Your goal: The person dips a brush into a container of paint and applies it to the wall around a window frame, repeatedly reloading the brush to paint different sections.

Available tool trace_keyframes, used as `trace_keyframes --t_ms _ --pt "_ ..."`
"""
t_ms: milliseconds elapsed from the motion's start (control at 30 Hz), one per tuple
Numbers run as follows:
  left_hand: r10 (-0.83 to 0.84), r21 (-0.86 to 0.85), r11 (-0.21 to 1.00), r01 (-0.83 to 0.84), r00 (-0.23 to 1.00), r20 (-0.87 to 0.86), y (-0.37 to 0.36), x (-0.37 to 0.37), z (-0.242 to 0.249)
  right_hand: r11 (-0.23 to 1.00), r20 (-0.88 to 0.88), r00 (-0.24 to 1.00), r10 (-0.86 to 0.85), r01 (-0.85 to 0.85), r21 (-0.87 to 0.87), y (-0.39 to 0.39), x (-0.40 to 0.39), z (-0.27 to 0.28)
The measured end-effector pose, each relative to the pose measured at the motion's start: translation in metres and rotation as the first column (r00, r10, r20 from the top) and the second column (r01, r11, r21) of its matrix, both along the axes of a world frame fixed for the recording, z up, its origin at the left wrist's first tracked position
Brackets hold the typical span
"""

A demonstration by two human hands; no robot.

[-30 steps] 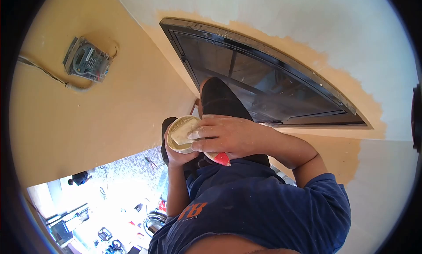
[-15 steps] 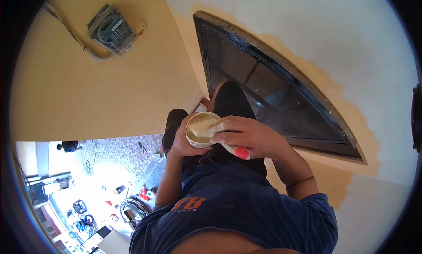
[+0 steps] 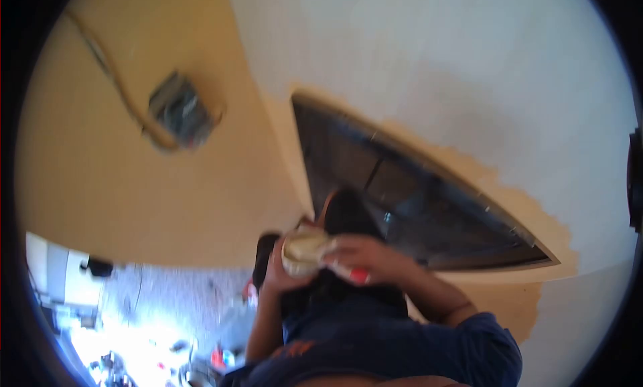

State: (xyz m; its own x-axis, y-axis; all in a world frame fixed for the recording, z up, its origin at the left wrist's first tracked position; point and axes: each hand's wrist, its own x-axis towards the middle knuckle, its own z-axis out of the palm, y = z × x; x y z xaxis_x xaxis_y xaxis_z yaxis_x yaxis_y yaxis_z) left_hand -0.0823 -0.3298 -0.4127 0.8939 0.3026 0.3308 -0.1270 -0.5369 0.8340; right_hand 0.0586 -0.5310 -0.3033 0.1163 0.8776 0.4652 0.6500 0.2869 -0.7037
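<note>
A round paint tub (image 3: 299, 269) with cream-coloured paint inside is held in front of my body. My left hand (image 3: 276, 274) wraps round its left side. From the right, my right hand (image 3: 367, 256) grips a paintbrush (image 3: 359, 275) whose handle end is red. The brush head points into the tub, though blur and my fingers hide most of it. Both hands are over my dark trousers, close to the shirt front.
A dark-framed window (image 3: 415, 193) is set in the wall ahead, with cream paint bordering it and a whiter wall (image 3: 429, 65) beyond. On the yellow wall (image 3: 221, 206) hangs a meter box (image 3: 181, 111) with a cable. Tools and clutter lie on the bright floor (image 3: 174, 296) below left.
The view has tipped upward, so the walls, window, tub and hands sit lower in it, and the picture is blurred. Both hands keep their holds on the tub and paintbrush.
</note>
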Motion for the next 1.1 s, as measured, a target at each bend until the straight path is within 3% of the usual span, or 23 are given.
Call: trace_keyframes --t_ms 33,67,100,133,167,200,267,300,367,533,733,800,833,933,967,1033,1067,1100 --pt "-0.155 -0.224 0.963 0.148 0.988 -0.012 0.005 -0.003 -0.024 0.999 0.023 1.000 -0.009 0.008 0.048 -0.005 -0.004 -0.005" --pt "-0.206 -0.178 0.960 0.214 0.977 0.062 0.007 0.009 -0.025 0.998 -0.007 0.999 -0.045 0.045 -0.039 -0.009 -0.007 -0.009" --pt "-0.256 -0.132 0.953 0.271 0.959 0.123 0.007 0.015 -0.011 0.997 -0.058 0.996 -0.070 0.069 -0.025 -0.011 -0.011 0.005" --pt "-0.262 -0.097 0.960 0.263 0.965 0.025 0.005 0.014 0.009 0.995 -0.092 0.991 -0.094 0.095 0.004 -0.012 -0.012 -0.006" --pt "-0.343 -0.096 0.931 0.351 0.935 0.094 -0.003 0.020 -0.002 0.992 -0.083 0.993 -0.085 0.093 0.091 -0.014 -0.009 -0.017" --pt "-0.413 -0.079 0.900 0.429 0.896 0.161 -0.006 0.034 -0.007 0.992 -0.106 0.987 -0.122 0.125 0.023 -0.019 -0.010 -0.009" --pt "-0.410 -0.307 0.885 0.350 0.899 -0.156 -0.008 0.022 0.038 0.972 -0.116 0.966 -0.230 0.222 -0.073 -0.024 -0.011 0.001" --pt "-0.413 -0.284 0.884 0.371 0.905 -0.101 -0.010 0.028 0.037 0.972 -0.057 0.971 -0.233 0.230 -0.058 -0.024 -0.012 -0.009" --pt "-0.494 -0.527 0.730 0.434 0.869 0.032 -0.016 0.036 0.028 0.946 -0.291 0.931 -0.221 0.277 0.168 -0.022 -0.010 -0.022" --pt "-0.448 -0.367 0.818 0.442 0.891 0.075 -0.014 0.048 0.024 0.970 -0.056 0.970 -0.235 0.238 0.054 -0.034 0.011 0.031" --pt "-0.388 -0.155 0.911 0.381 0.921 -0.016 -0.010 0.053 0.020 0.967 0.108 0.966 -0.236 0.244 -0.071 -0.036 0.012 0.058" --pt "-0.431 0.005 0.901 0.433 0.895 0.114 -0.007 0.053 0.017 0.963 0.128 0.964 -0.233 0.247 -0.108 -0.034 0.009 0.061" --pt "-0.444 0.005 0.895 0.446 0.891 0.092 -0.007 0.050 0.017 0.960 0.124 0.963 -0.241 0.255 -0.117 -0.033 0.004 0.060" --pt "-0.548 -0.403 0.666 0.628 0.778 0.308 -0.019 0.044 0.024 0.940 0.060 0.945 -0.323 0.327 -0.095 -0.033 -0.020 0.041" --pt "-0.604 -0.396 0.650 0.648 0.757 0.249 -0.019 0.042 0.024 0.925 0.025 0.928 -0.371 0.372 -0.076 -0.032 -0.036 0.035" --pt "-0.584 -0.518 0.654 0.552 0.803 0.119 -0.024 0.039 0.027 0.903 -0.032 0.904 -0.426 0.423 -0.077 -0.038 -0.039 0.029" --pt "-0.495 -0.392 0.792 0.469 0.868 0.038 -0.030 0.032 0.060 0.902 -0.034 0.905 -0.424 0.419 -0.109 -0.043 -0.043 0.029" --pt "-0.569 -0.370 0.767 0.525 0.822 -0.013 -0.028 0.033 0.059 0.867 -0.082 0.863 -0.498 0.492 -0.081 -0.047 -0.050 0.034"
